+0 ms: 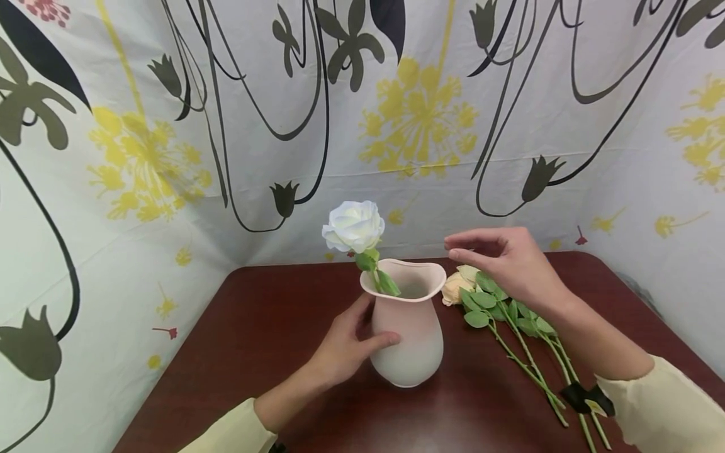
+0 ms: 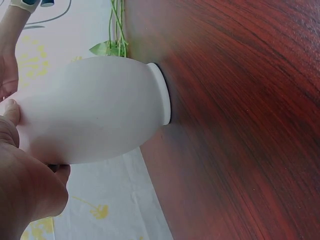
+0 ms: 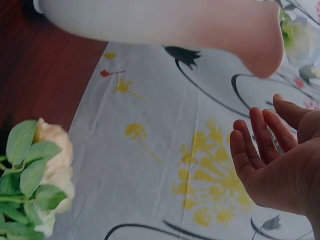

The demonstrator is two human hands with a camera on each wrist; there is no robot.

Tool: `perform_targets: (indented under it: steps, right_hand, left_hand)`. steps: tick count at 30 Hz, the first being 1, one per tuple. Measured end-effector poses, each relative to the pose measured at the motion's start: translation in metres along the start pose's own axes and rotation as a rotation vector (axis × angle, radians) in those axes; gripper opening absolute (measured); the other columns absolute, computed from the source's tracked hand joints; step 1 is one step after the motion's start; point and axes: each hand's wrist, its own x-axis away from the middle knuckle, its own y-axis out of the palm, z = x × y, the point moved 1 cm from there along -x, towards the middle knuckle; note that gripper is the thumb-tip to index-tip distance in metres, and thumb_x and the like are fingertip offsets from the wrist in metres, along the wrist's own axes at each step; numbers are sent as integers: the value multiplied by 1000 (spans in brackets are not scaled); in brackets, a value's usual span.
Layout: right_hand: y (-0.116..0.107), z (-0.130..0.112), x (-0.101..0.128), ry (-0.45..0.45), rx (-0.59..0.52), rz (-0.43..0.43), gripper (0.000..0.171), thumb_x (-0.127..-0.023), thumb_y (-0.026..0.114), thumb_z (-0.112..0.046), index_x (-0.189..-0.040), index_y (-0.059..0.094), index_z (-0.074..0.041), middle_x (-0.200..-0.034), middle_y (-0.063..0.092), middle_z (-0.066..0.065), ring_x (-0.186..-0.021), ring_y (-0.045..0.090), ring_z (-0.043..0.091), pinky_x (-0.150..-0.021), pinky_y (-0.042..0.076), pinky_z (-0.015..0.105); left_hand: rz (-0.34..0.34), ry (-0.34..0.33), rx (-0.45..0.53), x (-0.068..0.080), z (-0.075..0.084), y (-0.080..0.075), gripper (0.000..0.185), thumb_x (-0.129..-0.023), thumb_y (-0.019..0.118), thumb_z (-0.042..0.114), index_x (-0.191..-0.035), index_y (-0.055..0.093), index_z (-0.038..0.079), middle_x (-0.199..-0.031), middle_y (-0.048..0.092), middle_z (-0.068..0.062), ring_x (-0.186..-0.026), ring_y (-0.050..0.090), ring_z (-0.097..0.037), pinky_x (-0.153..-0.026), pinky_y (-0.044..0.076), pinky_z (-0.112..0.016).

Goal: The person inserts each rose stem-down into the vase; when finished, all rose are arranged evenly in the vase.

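A pale pink and white vase (image 1: 409,340) with a wavy rim stands upright on the table. My left hand (image 1: 342,346) grips its left side, thumb across the front and the other fingers round behind. In the left wrist view the vase (image 2: 105,110) appears sideways, base on the wood. One white rose (image 1: 354,226) leans left out of the mouth, its green leaves at the rim. My right hand (image 1: 510,258) is raised to the right of the rim, holding nothing. Its fingers (image 3: 257,135) are loosely bent and apart from the vase in the right wrist view.
Several cream and peach roses (image 1: 455,286) with long green stems lie on the table right of the vase, partly under my right forearm. The dark red wooden table (image 1: 272,314) meets a patterned cloth (image 1: 238,157) at the back and sides.
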Motion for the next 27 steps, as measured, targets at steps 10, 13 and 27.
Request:
perform_targets:
  steps: [10,13,27]
  right_hand:
    - [-26,31,10,93,-36,33,47,-101,75,-41,-141,70,-18,-130,74,-4,-108,70,-1,-86,53,13]
    - [-33,43,12,127,-47,33,52,-101,74,-43,-145,66,-17,-133,72,-8,-108,70,-2,-87,50,12]
    - [-59,100,25,237,-60,78,61,-103,71,-44,-151,58,-10,-121,67,-32,-111,57,-20,-86,46,5]
  left_hand:
    - [2,2,-2,1,1,0,78,-96,83,26,-160,41,37,-150,56,7,-133,59,-14,-109,51,-44]
    - [1,4,0,0,0,0,78,-95,84,26,-160,42,38,-150,56,7,-133,59,-14,-109,51,-44]
    - [11,11,-11,-2,-4,-1,73,-93,86,27,-155,48,39,-142,63,5,-127,63,-15,-106,53,-43]
